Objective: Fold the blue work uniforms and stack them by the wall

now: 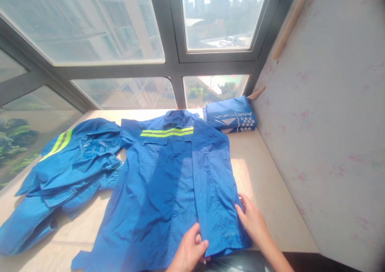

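A blue work shirt with a yellow-and-grey reflective chest band lies front side up, its collar toward the window. The sleeve on the right is laid down over the front, with its cuff near the close edge. My left hand is closed in a pinch at the cuff's left corner. Beside the cuff, my right hand grips the right edge of the shirt, thumb on top and fingers partly hidden behind the cloth. The other sleeve's end shows at the lower left.
A second blue garment with reflective stripes lies crumpled on the left. At the back right corner sits a folded blue bundle with white printing. Windows border the pale wooden surface, and a wall rises on the right.
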Demonstrator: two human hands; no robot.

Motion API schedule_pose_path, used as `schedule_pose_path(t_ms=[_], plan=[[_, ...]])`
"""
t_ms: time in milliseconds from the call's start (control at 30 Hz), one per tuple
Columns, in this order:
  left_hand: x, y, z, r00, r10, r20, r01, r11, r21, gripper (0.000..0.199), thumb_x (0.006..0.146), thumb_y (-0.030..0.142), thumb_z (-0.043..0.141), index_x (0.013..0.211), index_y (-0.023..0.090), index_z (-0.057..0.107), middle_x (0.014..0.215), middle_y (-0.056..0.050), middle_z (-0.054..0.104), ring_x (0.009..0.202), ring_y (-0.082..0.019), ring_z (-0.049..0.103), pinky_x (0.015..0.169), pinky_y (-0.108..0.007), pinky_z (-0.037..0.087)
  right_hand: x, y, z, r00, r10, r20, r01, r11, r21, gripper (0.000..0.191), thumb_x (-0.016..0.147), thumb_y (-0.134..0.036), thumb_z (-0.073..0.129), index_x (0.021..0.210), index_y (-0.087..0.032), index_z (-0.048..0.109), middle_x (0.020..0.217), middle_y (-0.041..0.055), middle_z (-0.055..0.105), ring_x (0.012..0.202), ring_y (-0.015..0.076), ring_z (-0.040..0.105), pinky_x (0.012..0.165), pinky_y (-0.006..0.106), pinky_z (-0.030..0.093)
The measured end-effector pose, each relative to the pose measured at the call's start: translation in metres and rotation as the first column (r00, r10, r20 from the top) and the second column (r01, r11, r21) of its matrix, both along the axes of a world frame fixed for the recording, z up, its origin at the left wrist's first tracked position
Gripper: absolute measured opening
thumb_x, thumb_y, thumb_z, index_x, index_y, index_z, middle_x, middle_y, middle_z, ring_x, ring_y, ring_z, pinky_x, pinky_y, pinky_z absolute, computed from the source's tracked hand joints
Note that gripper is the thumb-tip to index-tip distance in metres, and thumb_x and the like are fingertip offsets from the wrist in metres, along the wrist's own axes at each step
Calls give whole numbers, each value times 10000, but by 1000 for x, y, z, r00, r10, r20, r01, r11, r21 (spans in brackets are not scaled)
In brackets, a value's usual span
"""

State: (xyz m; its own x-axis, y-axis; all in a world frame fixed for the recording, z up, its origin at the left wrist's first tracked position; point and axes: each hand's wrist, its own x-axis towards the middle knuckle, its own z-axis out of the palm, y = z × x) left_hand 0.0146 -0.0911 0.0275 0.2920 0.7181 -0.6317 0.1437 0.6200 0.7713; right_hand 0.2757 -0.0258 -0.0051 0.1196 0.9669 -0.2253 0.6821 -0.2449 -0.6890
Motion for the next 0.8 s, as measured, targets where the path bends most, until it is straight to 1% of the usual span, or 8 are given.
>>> schedule_pose_path(t_ms=[67,167,233,300,400,533,700,800], plan=[[2,0,1,993,11,115,-8,1000,-27,515,771,542,682,1123,194,539,752,-5,668,659,-185,690,559,-249,471,-5,11,6,998,-18,53,17,1000,14,423,857,-409,495,1201,-201,628,1016,88,741,925,265,706,780,332,494],[2,-1,1,977,34,209,-20,997,-68,599,753,588,708,1165,185,546,834,-43,709,680,-176,691,571,-241,456,-5,23,11,994,-25,103,25,1000,4,297,875,-425,478,924,-208,676,757,52,711,736,238,683,671,300,453],[2,-3,0,972,37,234,-19,997,-78,581,751,598,715,1125,180,562,845,-48,709,690,-173,691,578,-238,454,1,25,11,995,-7,104,4,1000,26,368,907,-488,455,738,-217,638,667,55,678,678,232,663,629,292,424],[2,-4,-2,971,34,237,-17,997,-75,575,744,610,721,1090,175,572,827,-44,702,684,-172,688,576,-236,453,8,24,9,995,17,98,-22,999,48,451,935,-535,419,679,-221,616,640,59,667,661,232,658,612,289,413],[2,-4,-4,975,36,220,-22,997,-68,620,715,646,730,1078,168,576,784,-28,685,662,-175,681,558,-235,447,16,20,8,989,26,145,-38,996,77,446,956,-505,380,787,-219,678,759,78,718,724,243,685,632,293,433],[3,-2,-1,974,42,223,-22,995,-92,644,714,652,738,1095,159,575,809,-35,691,679,-175,683,568,-232,448,15,5,15,984,-71,166,47,988,146,428,948,-466,376,1062,-196,689,986,109,740,787,231,700,683,304,476],[7,1,11,958,95,272,-59,988,-140,627,716,631,765,1071,146,587,788,-35,678,669,-157,668,560,-215,425,1,-30,16,1000,-16,24,17,999,-31,494,917,-564,465,1216,-208,633,857,47,736,734,224,703,650,298,497],[11,3,19,944,123,305,-74,983,-166,632,702,626,784,1053,138,591,768,-36,671,654,-147,658,547,-204,412,-3,-39,14,1000,-6,-20,6,1000,-25,508,883,-559,508,1178,-171,653,850,58,723,743,229,692,687,315,515]])
